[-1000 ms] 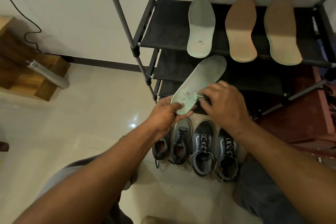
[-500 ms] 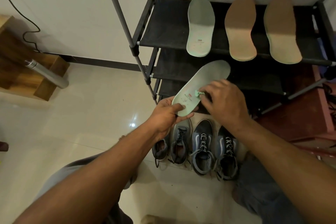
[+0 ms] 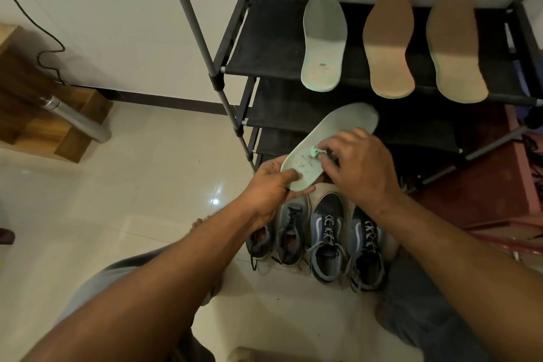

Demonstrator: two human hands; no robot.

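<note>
Our left grip (image 3: pixel 270 188) is curled tight round the heel end of a long pale green foam shoe insole (image 3: pixel 338 132). We hold it up in the air in front of the black metal shoe rack (image 3: pixel 264 47) and above four blue and grey lace-up shoes (image 3: pixel 326 241) on the floor. Our right grip (image 3: pixel 358 167) pinches a small crumpled green bit (image 3: pixel 313 152) that touches the insole near its heel.
</note>
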